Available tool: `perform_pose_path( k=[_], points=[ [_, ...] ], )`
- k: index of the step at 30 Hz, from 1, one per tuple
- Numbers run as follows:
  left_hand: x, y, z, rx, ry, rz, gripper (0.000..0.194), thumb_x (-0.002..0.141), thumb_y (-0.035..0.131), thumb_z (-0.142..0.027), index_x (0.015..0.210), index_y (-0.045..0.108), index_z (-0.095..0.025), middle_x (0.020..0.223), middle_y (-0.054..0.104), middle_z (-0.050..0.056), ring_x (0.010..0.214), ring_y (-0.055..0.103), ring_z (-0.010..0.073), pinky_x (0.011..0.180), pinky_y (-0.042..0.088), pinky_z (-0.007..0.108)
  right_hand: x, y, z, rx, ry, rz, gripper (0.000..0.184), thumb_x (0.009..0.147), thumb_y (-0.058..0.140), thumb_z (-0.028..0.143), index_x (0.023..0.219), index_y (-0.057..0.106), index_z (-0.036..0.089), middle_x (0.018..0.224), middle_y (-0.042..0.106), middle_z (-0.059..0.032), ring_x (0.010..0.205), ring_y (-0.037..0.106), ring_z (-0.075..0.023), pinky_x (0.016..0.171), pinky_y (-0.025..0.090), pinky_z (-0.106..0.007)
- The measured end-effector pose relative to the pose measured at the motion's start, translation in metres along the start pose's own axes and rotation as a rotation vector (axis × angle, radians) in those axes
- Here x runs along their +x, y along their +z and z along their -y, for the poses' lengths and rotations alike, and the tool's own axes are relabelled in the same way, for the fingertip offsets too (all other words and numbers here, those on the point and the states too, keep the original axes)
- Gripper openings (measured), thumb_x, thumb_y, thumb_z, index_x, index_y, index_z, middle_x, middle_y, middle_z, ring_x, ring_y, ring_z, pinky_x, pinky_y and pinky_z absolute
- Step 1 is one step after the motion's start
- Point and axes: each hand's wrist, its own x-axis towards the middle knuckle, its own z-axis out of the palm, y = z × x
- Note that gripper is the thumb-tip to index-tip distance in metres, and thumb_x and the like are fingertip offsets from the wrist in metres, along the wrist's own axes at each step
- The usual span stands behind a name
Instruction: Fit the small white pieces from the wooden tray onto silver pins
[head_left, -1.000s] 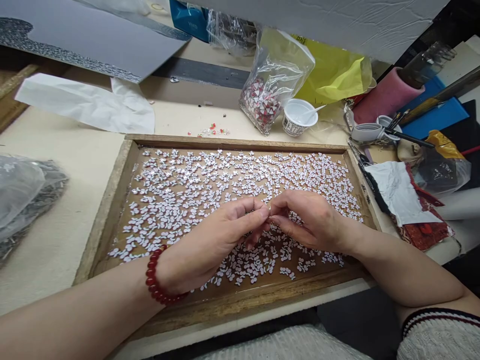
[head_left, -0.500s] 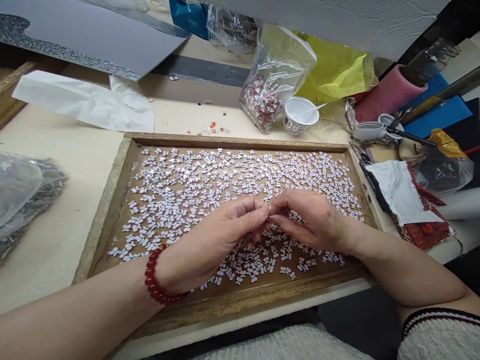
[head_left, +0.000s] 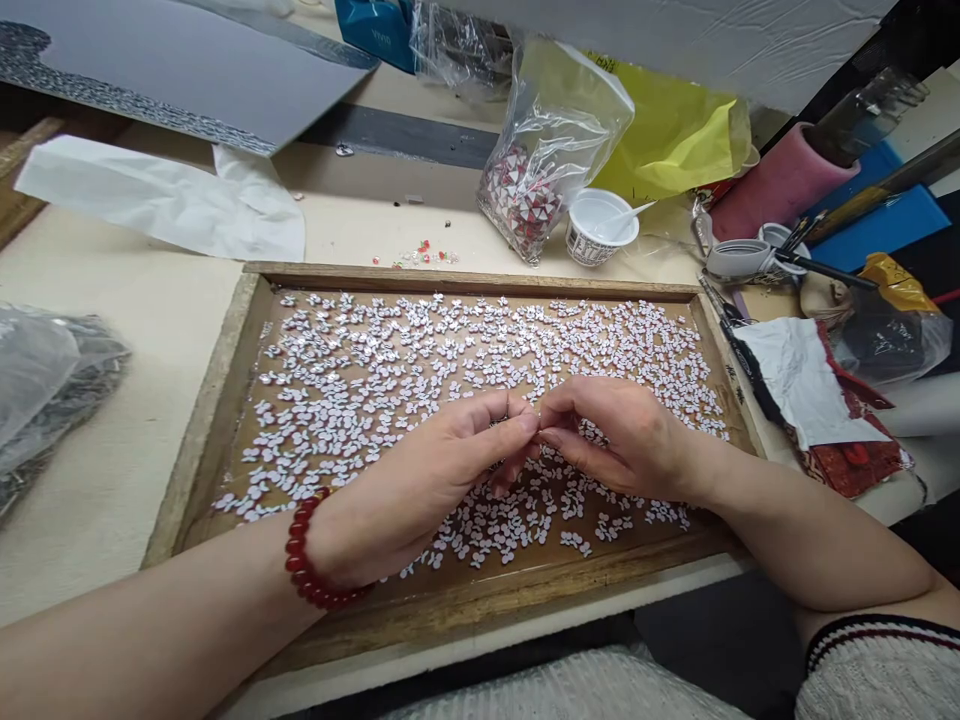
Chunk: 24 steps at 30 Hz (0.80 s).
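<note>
Over a wooden-framed tray [head_left: 196, 440], my two hands meet with their fingertips almost touching. My left hand [head_left: 442, 470], with a red bead bracelet [head_left: 306, 560] at its wrist, is closed in a pinch of thumb and forefinger. My right hand [head_left: 615, 435] pinches at the same spot from the other side. Whatever lies between the fingertips is too small to make out. Many small white, cherry-shaped pieces [head_left: 360, 400] with dark edges are spread flat across the tray floor below. Some of them are hidden under my hands and forearms.
Behind the tray stand a clear bag of red and white pieces [head_left: 521, 200] and a white cup [head_left: 600, 225] with a spoon. White paper [head_left: 165, 200] lies back left, a plastic bag [head_left: 52, 390] at left. A pink roll [head_left: 784, 185] and a red pouch [head_left: 855, 450] are at right.
The view has shifted slightly, so the background sits a little differently. Both hands keep the same pinched pose over the tray.
</note>
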Motion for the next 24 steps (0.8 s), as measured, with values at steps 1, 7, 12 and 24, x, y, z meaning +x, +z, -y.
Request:
perform_pose_path(
  k=[1,7,12,24],
  points=[
    [-0.0002,0.0000,0.0001,-0.005,-0.001,-0.002,0.031,0.085,0.053,-0.048,0.073,0.049,-0.019,0.071,0.046,-0.001,0.066,0.040,0.0140,0.062,0.034,0.029,0.0001,-0.0002,0.0001,0.003,0.004,0.004,0.008,0.091,0.048,0.022,0.088,0.051,0.016,0.073,0.061,-0.0009,0.065,0.056,-0.0081,0.061,0.046,-0.021],
    [-0.0007,0.0009,0.0011,-0.005,0.005,-0.008,0.034,0.084,0.053,-0.050,0.072,0.048,-0.019,0.070,0.046,-0.001,0.065,0.040,0.0138,0.061,0.033,0.029,0.0000,0.0002,-0.0002,-0.004,0.004,0.006,0.008,0.091,0.046,0.024,0.089,0.050,0.017,0.073,0.060,-0.0004,0.065,0.056,-0.0082,0.062,0.046,-0.021],
    [-0.0004,0.0005,0.0010,-0.006,0.009,-0.003,0.032,0.085,0.053,-0.048,0.073,0.048,-0.019,0.070,0.046,-0.001,0.065,0.039,0.0135,0.061,0.033,0.028,0.0000,0.0010,-0.0007,-0.010,-0.001,0.000,0.007,0.091,0.047,0.023,0.088,0.050,0.016,0.072,0.059,-0.0003,0.064,0.055,-0.0081,0.061,0.045,-0.021],
    [0.0002,0.0002,-0.0004,0.008,0.011,-0.004,0.031,0.085,0.053,-0.048,0.073,0.049,-0.020,0.070,0.046,-0.001,0.066,0.040,0.0142,0.061,0.034,0.029,-0.0004,0.0009,-0.0007,0.010,0.003,0.005,0.007,0.091,0.047,0.023,0.089,0.050,0.017,0.072,0.058,0.0002,0.064,0.054,-0.0079,0.061,0.045,-0.021]
  ],
)
